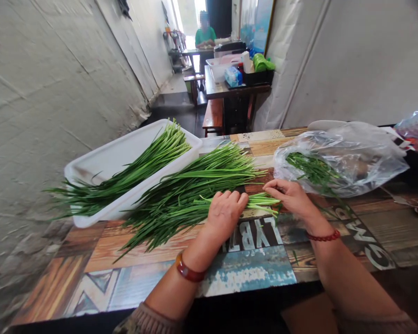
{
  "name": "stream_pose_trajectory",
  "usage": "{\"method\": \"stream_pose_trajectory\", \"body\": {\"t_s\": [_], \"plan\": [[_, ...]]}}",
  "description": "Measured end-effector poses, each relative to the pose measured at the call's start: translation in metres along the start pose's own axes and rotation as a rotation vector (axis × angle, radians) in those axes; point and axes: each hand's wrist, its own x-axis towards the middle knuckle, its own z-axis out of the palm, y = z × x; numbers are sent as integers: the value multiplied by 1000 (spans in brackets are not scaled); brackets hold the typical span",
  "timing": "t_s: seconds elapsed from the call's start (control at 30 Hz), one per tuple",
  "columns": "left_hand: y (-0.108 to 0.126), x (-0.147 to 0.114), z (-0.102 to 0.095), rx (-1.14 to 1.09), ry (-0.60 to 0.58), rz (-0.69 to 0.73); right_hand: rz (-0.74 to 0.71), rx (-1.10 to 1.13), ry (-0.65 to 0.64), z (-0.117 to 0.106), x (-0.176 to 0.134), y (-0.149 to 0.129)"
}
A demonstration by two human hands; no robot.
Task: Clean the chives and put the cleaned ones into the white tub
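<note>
My left hand (227,211) is closed over a small bunch of garlic chives (261,203), whose pale stem ends stick out to the right. Close to those ends, my right hand (290,197) has its thumb and fingers pinched together; what sits between them is too small to make out. A large pile of garlic chives (198,185) lies on the table beyond and left of my left hand, green tips toward the lower left. More chives (135,169) rest in a white plastic tub (101,153), their tips hanging over its left end.
Right of my right hand lies a clear plastic bag (365,162) with green scraps (313,169) at its mouth. The patchwork wood-print table (142,273) has its front edge near me. Farther back are another table (216,88), a bench (214,113) and a seated person (205,36).
</note>
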Motion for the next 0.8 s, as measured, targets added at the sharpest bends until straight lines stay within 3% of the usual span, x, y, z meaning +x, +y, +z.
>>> {"method": "stream_pose_trajectory", "body": {"t_s": [0.17,0.27,0.37,0.47,0.67,0.8], "plan": [[7,-2,-4,-28,-12,63,-24,-103,261,0,1,8],[17,-4,-9,-59,6,167,17,-44,431,-3,2,14],[27,-7,-14,-83,60,296,29,84,458,-2,3,14],[35,-10,-16,-102,91,367,9,157,293,4,2,5],[42,-13,-10,-137,76,432,-67,85,-295,9,4,-42],[43,-14,-8,-143,90,435,-109,34,-549,5,19,-72]]}}
